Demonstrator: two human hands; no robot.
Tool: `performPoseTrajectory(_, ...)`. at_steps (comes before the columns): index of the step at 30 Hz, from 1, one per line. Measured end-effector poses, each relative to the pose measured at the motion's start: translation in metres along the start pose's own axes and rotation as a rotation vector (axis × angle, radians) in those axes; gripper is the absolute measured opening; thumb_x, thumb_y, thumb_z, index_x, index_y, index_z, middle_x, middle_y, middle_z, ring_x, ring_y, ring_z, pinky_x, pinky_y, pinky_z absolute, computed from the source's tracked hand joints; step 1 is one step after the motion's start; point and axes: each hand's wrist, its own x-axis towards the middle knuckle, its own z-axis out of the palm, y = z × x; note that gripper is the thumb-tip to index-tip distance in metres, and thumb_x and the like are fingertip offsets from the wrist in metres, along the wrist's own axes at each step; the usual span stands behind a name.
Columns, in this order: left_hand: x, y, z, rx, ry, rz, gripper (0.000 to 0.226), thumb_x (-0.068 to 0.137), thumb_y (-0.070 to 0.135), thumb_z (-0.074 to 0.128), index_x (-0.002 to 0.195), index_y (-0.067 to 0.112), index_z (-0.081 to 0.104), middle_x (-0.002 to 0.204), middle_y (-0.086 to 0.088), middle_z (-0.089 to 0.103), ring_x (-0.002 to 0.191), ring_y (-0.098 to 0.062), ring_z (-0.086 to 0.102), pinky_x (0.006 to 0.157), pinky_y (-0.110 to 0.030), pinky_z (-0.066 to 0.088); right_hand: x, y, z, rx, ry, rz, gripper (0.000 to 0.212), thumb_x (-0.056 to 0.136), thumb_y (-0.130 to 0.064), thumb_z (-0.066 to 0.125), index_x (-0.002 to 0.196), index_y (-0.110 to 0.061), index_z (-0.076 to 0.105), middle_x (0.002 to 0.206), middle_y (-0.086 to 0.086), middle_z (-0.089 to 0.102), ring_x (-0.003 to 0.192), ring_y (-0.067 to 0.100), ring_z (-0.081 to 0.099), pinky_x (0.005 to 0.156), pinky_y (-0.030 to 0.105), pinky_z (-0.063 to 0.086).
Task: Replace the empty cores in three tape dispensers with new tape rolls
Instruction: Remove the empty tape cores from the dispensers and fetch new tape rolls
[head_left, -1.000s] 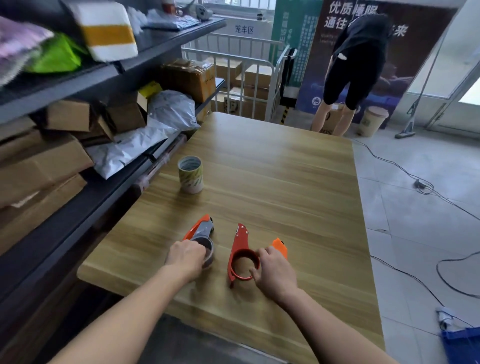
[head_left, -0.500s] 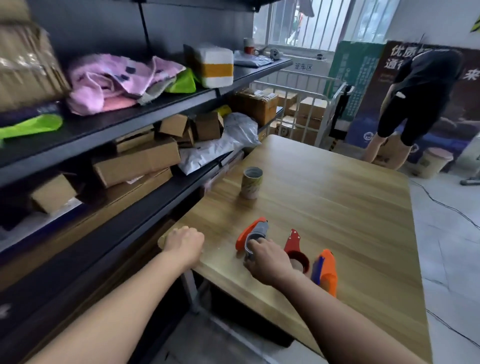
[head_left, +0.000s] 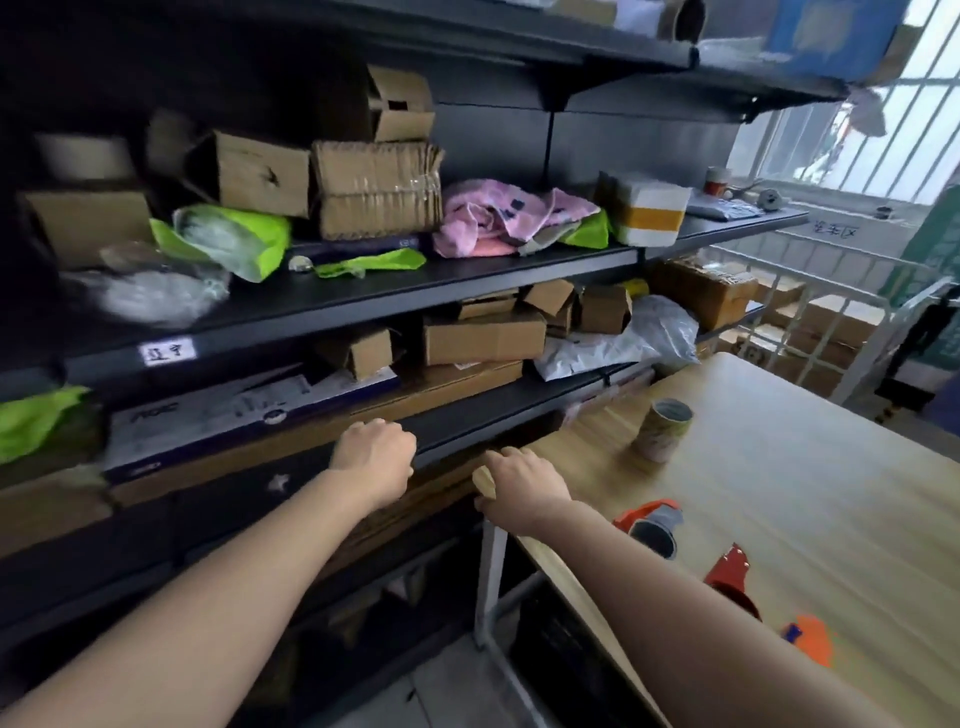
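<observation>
Head view, one moment on record.

1. Shelf rack (head_left: 363, 306): dark, several tiers, loaded with cardboard boxes, plastic bags and a pink cloth. A pale, roll-shaped item (head_left: 83, 156) lies on the upper left tier. It is too blurred to confirm as tape.
2. Table (head_left: 779, 493): wood-grain top, standing just beside the rack.
3. Hands: apart.
   - The left hand (head_left: 374, 457) hangs before the edge of the lower shelf, knuckles up and fingers curled under. Nothing is visible in it.
   - The right hand (head_left: 524, 488) lies over the near corner of the table with fingers bent. Whether it grips the edge cannot be told.
4. Dispensers: three lie on the table near the right forearm, none in hand.
   - The orange dispenser (head_left: 652, 525) carries a grey core.
   - The red dispenser (head_left: 730, 571) lies next along.
   - The third dispenser (head_left: 810, 636) is blurred.
5. Upright cylinder (head_left: 665, 428): stands on the table well clear of the dispensers. Core or roll is undetermined.

Assessment:
- A fresh roll should be light to moderate in weight, stiff, and smooth on its outer face. Take it across the width, or with fingers through the core.
- An empty core is light and probably crushable, so pinch it gently.
- The dispensers are rigid. The red one shows a toothed front edge, so hold it by the handle.
</observation>
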Motion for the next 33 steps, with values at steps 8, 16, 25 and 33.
performPoseTrajectory(8,-0.111,-0.046,-0.015,0.012,-0.03,-0.28,0.026,0.093,0.034,0.053,0.111,0.017,0.061,0.109,-0.004,0.061,0.102,-0.024,0.056,0.079,-0.036,0.045,-0.016,-0.075,-0.023,-0.024,-0.088,-0.34,0.051,0.088,-0.027,0.06,0.135,-0.016,0.044,0.129,0.01,0.052,0.123,0.031,0.047,0.101,0.044,0.044)
performPoseTrajectory(16,-0.243,-0.089,-0.027,0.04,-0.115,-0.531,0.022,0.094,0.034,0.049,0.103,0.016,0.059,0.107,-0.004,0.06,0.101,-0.025,0.056,0.074,-0.035,0.041,-0.056,-0.182,-0.022,-0.06,-0.098,-0.647,0.053,0.09,-0.032,0.059,0.139,-0.017,0.043,0.137,0.01,0.05,0.127,0.031,0.046,0.102,0.045,0.044)
performPoseTrajectory(25,-0.383,-0.134,-0.036,0.095,-0.14,-0.798,0.027,0.092,0.036,0.05,0.109,0.016,0.059,0.111,-0.005,0.061,0.107,-0.026,0.056,0.084,-0.037,0.042,-0.105,-0.309,-0.017,-0.099,-0.114,-0.928,0.052,0.092,-0.04,0.056,0.136,-0.015,0.045,0.134,0.012,0.049,0.125,0.033,0.045,0.098,0.044,0.045)
performPoseTrajectory(33,-0.503,-0.192,-0.036,0.09,-0.185,-0.97,0.025,0.091,0.034,0.052,0.108,0.017,0.059,0.11,-0.004,0.062,0.104,-0.024,0.057,0.08,-0.037,0.046,-0.152,-0.435,-0.002,-0.137,-0.112,-1.093,0.045,0.092,-0.029,0.055,0.134,-0.016,0.046,0.133,0.01,0.05,0.123,0.032,0.046,0.1,0.043,0.042)
